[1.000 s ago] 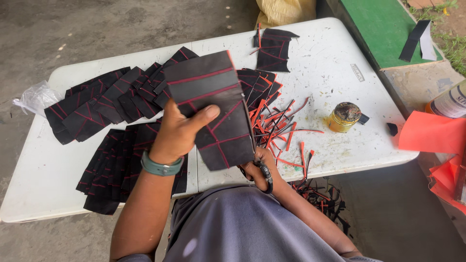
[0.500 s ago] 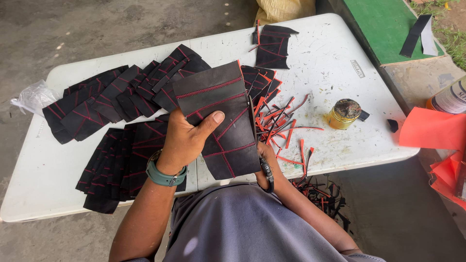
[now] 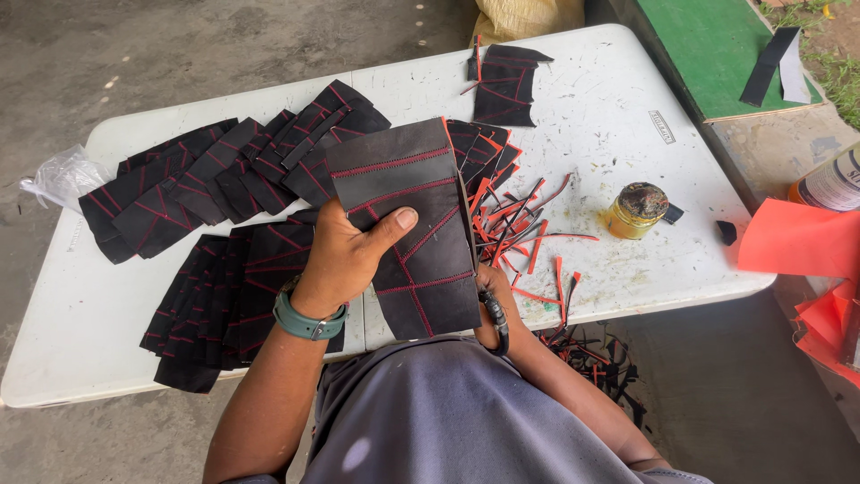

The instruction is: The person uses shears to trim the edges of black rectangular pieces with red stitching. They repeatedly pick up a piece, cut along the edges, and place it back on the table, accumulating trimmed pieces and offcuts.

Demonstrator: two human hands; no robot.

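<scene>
My left hand (image 3: 345, 255) grips a black leather panel with red stitching (image 3: 421, 237) and holds it upright over the white table (image 3: 609, 116). My right hand (image 3: 491, 300) is at the panel's lower right edge, closed on black-handled scissors (image 3: 495, 318); the blades run up along the panel's right side. Rows of similar black stitched panels (image 3: 206, 184) lie fanned out on the table behind and to the left. A pile of red and black trimmed strips (image 3: 524, 233) lies just right of the panel.
A small open glue jar (image 3: 634, 211) stands on the table's right part. More stitched panels (image 3: 503, 85) lie at the far edge, a clear plastic bag (image 3: 58, 175) at the left end. Orange sheets (image 3: 793, 242) and a green board (image 3: 717, 49) are to the right. Offcuts litter the floor (image 3: 591, 358).
The panel has turned and shifted slightly right in my left hand, whose thumb now lies across its front. My right hand with the scissors has moved up along its right edge.
</scene>
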